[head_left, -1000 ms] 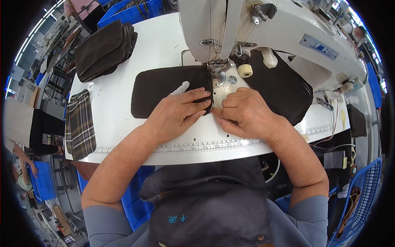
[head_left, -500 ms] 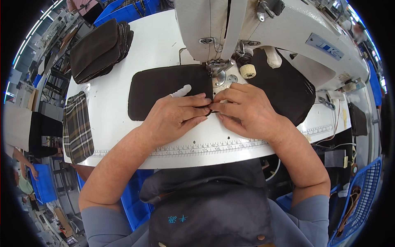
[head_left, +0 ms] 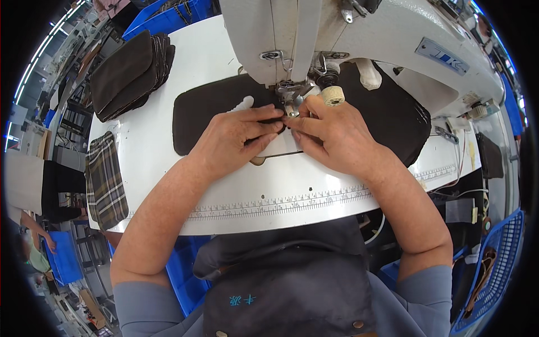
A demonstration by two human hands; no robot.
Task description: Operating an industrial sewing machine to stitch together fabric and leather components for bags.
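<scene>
A dark brown rounded panel (head_left: 202, 106) lies on the white sewing table, its right end at the presser foot (head_left: 289, 90) of a sewing machine (head_left: 255, 33). My left hand (head_left: 233, 137) rests on that panel with fingers stretched out; one finger wears a white cover (head_left: 244, 103). My right hand (head_left: 334, 135) has its curled fingertips pinched at the panel's right edge, just before the foot and beside my left fingertips. What lies between these fingertips is partly hidden. Right of my right hand are more dark panels (head_left: 401, 118).
Stacked dark panels (head_left: 129, 73) sit back left, plaid pieces (head_left: 104, 180) front left. Blue crates stand behind (head_left: 163, 14) and below (head_left: 188, 264) the table; a blue basket (head_left: 488, 264) is at lower right. A person (head_left: 25, 185) works far left. A ruler strip (head_left: 281, 208) runs along the front edge.
The dark panel and both my hands have moved away from me, up toward the presser foot, so the panel's corner is now nearer the needle area.
</scene>
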